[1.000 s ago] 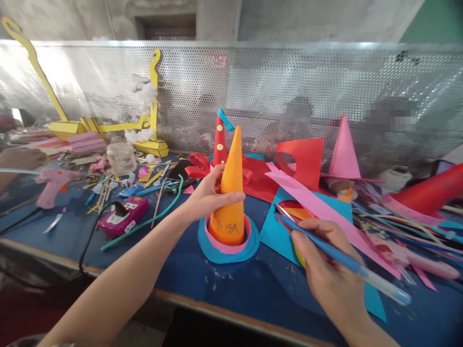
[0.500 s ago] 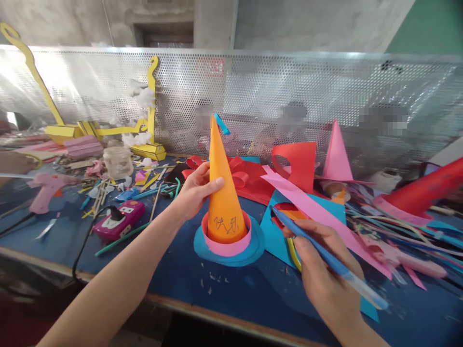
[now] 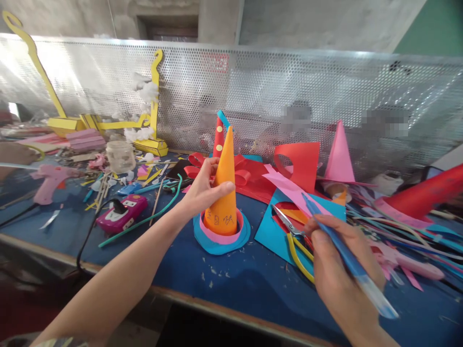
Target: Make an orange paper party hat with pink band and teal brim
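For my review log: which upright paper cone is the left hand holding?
The orange paper cone with dark handwriting; the pink paper cone and yellow-dotted red paper cone stand farther back, unheld.

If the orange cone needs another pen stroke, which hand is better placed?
Right, I'd judge: the right hand holds the blue pen. The left hand is occupied, gripping the orange cone inside the pink band.

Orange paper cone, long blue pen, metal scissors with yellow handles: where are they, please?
Orange paper cone (image 3: 223, 206), head view: middle of its side.
Long blue pen (image 3: 347, 253), head view: middle of its barrel.
Metal scissors with yellow handles (image 3: 292, 228), head view: blades, near the handles.
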Motion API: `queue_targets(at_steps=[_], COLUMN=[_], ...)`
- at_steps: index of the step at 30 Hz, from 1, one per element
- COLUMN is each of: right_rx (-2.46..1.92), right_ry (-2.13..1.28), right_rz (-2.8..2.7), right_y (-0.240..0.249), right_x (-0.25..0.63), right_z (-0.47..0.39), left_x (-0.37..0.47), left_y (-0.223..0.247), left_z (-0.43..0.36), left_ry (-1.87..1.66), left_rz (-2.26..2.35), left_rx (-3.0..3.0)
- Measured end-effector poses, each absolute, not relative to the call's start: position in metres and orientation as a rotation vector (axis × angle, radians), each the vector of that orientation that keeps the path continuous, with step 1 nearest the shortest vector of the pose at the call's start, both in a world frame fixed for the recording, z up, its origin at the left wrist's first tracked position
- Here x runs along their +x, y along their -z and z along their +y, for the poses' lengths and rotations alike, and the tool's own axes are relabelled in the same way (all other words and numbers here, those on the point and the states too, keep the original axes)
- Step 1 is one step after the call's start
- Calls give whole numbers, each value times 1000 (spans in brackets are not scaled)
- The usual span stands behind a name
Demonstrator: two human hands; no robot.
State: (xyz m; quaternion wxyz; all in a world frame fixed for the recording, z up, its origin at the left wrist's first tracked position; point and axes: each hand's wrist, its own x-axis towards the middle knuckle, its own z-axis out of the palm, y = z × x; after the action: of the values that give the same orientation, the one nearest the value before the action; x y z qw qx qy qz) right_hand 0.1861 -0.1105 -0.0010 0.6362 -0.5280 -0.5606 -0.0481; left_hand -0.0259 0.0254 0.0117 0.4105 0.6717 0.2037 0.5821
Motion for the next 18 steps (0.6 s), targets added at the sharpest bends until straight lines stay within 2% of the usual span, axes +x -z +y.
queue_targets(at_steps=[7, 13, 18], right_rx=[-1295, -1409, -1084], right_ry=[73, 213, 525], right_rz=[-1197, -1175, -1603], right_y=[-9, -6, 14], right_x=[192, 206, 253], right_z=[-124, -129, -119], left_x=[-42, -45, -39], left_y=[-16, -17, -13], left_z=[40, 38, 31], left_ry=[-1681, -1607, -1401], left_rz=[508, 448, 501], left_rx=[1531, 1562, 1739])
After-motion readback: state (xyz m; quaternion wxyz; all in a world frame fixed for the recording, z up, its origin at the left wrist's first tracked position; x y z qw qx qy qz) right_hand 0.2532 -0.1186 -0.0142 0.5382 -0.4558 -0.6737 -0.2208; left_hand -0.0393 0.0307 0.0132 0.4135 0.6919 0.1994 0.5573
